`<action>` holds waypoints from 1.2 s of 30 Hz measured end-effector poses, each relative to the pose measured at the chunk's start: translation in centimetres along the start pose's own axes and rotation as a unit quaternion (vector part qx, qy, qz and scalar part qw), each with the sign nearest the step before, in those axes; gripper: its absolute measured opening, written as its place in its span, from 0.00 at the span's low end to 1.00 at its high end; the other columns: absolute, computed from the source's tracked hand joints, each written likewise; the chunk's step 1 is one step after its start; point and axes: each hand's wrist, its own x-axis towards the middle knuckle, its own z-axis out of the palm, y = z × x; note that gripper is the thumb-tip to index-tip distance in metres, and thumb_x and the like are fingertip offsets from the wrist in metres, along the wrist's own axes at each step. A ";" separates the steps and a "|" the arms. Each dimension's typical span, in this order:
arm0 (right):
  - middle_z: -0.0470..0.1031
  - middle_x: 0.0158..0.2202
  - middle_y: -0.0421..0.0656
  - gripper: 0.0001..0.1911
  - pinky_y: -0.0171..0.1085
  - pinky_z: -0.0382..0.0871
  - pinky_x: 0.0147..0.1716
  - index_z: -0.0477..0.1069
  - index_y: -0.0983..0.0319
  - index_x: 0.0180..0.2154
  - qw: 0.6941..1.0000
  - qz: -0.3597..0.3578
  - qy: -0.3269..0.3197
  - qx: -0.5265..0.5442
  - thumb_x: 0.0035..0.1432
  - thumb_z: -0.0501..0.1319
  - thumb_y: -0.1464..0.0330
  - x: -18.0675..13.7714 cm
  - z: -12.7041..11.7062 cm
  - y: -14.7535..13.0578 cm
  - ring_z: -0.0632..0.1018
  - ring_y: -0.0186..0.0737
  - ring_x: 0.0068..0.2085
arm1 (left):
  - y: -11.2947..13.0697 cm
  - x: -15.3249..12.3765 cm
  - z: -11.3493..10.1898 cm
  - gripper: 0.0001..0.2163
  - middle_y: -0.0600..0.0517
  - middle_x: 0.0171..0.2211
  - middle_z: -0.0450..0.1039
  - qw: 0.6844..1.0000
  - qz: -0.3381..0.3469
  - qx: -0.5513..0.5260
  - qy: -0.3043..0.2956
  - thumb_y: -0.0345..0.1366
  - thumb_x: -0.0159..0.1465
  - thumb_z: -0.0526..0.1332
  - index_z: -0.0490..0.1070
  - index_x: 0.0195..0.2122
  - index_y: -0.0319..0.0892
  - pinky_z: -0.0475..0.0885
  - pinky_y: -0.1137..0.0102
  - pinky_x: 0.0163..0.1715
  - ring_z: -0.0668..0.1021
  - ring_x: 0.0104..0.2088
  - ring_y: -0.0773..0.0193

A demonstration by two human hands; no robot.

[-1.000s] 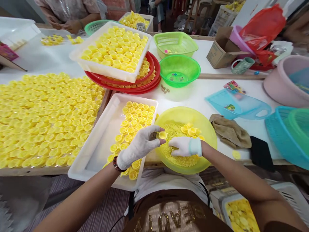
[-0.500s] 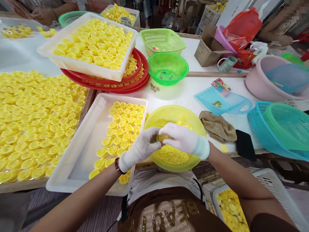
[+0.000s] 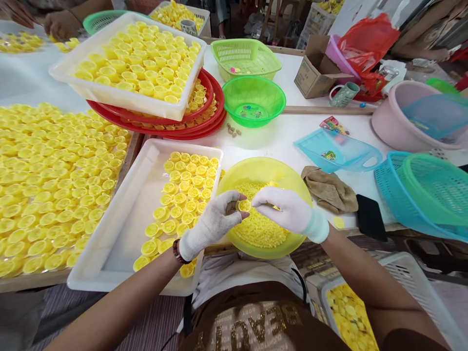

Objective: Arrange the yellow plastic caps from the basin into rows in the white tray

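Note:
Both my hands wear white gloves over a yellow plastic bowl filled with small yellow pieces. My left hand pinches a small yellow cap between thumb and fingers. My right hand meets it from the right, fingertips pinched at the same cap. A white tray with rows of yellow caps lies just left of the bowl.
A big board of yellow caps fills the left. A second white tray sits on stacked red plates. Green bowl, green basket, blue tray, brown cloth, teal baskets, another person's hands at far left.
My right hand rose out of the bowl's pieces and came up to the cap held in my left hand; its fingers now pinch at it. The view shifted right.

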 end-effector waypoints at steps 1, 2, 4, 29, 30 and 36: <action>0.81 0.42 0.42 0.08 0.39 0.74 0.45 0.75 0.60 0.44 1.000 -0.007 0.000 0.007 0.68 0.58 0.71 0.4 0.1 -0.4 0.79 0.37 0.42 | 0.0 0.1 0.1 0.15 0.51 0.36 0.75 1.000 0.004 0.004 -0.005 0.38 0.60 0.67 0.71 0.46 0.40 0.74 0.68 0.37 0.76 0.36 0.64; 0.81 0.43 0.43 0.08 0.39 0.74 0.46 0.75 0.60 0.45 1.000 -0.012 -0.003 0.009 0.68 0.58 0.71 0.7 0.1 -0.7 0.80 0.38 0.43 | -0.1 0.2 0.3 0.13 0.51 0.36 0.76 1.000 0.011 0.004 -0.010 0.37 0.60 0.67 0.72 0.45 0.40 0.74 0.67 0.38 0.77 0.36 0.63; 0.81 0.45 0.44 0.09 0.39 0.74 0.47 0.75 0.61 0.47 1.000 -0.012 -0.004 0.009 0.68 0.59 0.72 1.0 0.2 -0.8 0.80 0.38 0.44 | -0.2 0.2 0.6 0.12 0.50 0.38 0.76 1.000 0.024 -0.003 -0.015 0.37 0.61 0.67 0.72 0.44 0.41 0.75 0.67 0.39 0.78 0.37 0.62; 0.75 0.40 0.46 0.09 0.42 0.64 0.44 0.73 0.62 0.38 0.937 0.141 -0.244 -0.208 0.68 0.57 0.66 -1.3 3.4 3.4 0.74 0.43 0.41 | 1.7 -0.1 -14.6 0.11 0.50 0.36 0.78 0.899 0.047 0.340 0.271 0.39 0.64 0.64 0.74 0.46 0.41 0.75 0.67 0.38 0.78 0.34 0.63; 0.75 0.40 0.46 0.08 0.41 0.64 0.44 0.73 0.62 0.38 0.939 0.138 -0.241 -0.205 0.68 0.57 0.66 -1.3 3.4 3.3 0.74 0.43 0.41 | 1.7 0.6 -16.1 0.09 0.49 0.36 0.77 0.870 0.017 0.407 0.278 0.37 0.64 0.63 0.75 0.44 0.41 0.75 0.67 0.40 0.78 0.36 0.62; 0.76 0.42 0.47 0.09 0.42 0.64 0.45 0.74 0.62 0.42 0.943 0.133 -0.231 -0.197 0.69 0.55 0.68 -1.9 3.8 3.1 0.75 0.44 0.43 | 1.0 6.0 -20.5 0.10 0.39 0.47 0.76 0.783 -0.124 0.574 0.204 0.30 0.62 0.59 0.78 0.42 0.38 0.73 0.60 0.48 0.78 0.49 0.49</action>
